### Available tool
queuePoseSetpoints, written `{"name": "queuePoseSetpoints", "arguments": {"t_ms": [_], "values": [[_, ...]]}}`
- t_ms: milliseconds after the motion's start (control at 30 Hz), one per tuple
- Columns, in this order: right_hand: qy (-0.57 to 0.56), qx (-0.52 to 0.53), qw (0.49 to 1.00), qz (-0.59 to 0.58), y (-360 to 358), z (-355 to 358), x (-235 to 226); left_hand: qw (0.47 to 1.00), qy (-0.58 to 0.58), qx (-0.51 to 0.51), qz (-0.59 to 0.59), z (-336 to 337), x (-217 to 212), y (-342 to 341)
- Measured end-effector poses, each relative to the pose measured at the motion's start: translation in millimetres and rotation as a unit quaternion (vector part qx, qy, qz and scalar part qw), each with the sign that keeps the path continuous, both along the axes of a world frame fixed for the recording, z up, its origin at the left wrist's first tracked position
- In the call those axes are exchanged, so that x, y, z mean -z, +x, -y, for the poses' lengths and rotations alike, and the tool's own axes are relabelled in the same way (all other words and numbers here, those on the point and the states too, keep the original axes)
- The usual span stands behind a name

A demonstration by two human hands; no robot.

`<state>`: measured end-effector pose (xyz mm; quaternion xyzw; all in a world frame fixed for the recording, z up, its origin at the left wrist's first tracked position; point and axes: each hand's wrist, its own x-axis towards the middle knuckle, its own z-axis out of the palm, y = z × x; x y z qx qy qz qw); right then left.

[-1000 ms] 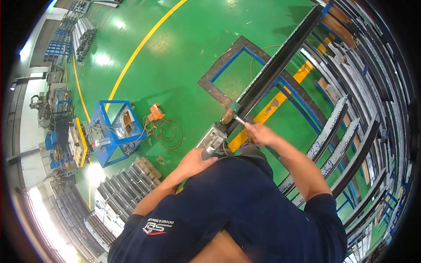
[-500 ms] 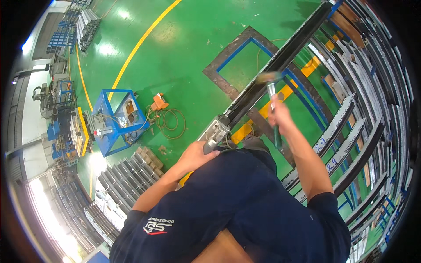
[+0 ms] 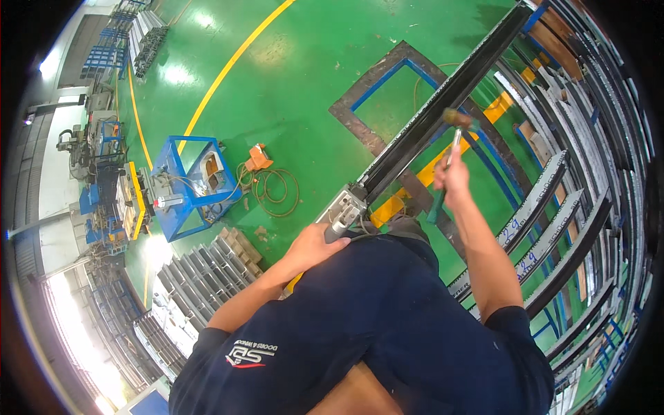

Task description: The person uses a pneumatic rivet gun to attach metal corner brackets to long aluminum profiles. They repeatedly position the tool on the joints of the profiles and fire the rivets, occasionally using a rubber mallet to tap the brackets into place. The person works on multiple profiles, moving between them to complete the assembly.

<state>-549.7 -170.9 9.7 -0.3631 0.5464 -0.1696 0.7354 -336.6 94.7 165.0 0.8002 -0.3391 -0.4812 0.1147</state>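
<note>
Head view, looking down my own dark blue shirt: my left hand (image 3: 315, 243) grips the silvery end (image 3: 344, 209) of a long black frame bar (image 3: 443, 93), seemingly to steady it, while my right hand (image 3: 453, 176) is closed round a hammer (image 3: 454, 128) raised just beside the bar. Below is a glossy green floor (image 3: 297, 76) with a yellow line (image 3: 228, 66). A blue cart (image 3: 187, 187) and coiled cable (image 3: 273, 190) sit left, and racks of metal profiles (image 3: 553, 200) right.

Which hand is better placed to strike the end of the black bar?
Probably the right hand: it holds the raised hammer above the black bar. The left hand rests at its metal end.
</note>
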Motion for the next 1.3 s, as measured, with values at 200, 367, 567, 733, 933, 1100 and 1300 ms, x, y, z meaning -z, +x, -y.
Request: {"name": "queuePoseSetpoints", "arguments": {"t_ms": [200, 367, 567, 733, 933, 1100, 1300], "values": [[-0.017, -0.383, 0.921, -0.068, -15, -38, 16, 1.0, -0.012, -0.026, 0.005, -12, 3, -1], [0.02, 0.012, 1.0, 0.007, -4, 10, -9, 0.999, 0.009, -0.033, 0.017, -14, -1, -4], [0.024, -0.382, 0.923, -0.044, 0, -60, 4, 0.998, 0.047, -0.05, 0.003, -10, -4, -6], [-0.007, -0.165, 0.986, -0.001, -24, 4, -8, 0.999, -0.025, -0.019, 0.017, 12, 2, -8], [0.021, -0.119, 0.992, -0.022, -19, 21, -13, 0.995, 0.0, -0.018, -0.099, 64, -16, -7], [0.042, -0.281, 0.959, -0.01, -16, 1, 5, 0.999, -0.035, -0.001, -0.037, 40, -5, -10], [0.01, 0.043, 0.997, 0.059, -21, 64, -15, 0.999, -0.033, -0.001, 0.002, 40, -2, -10]]}}
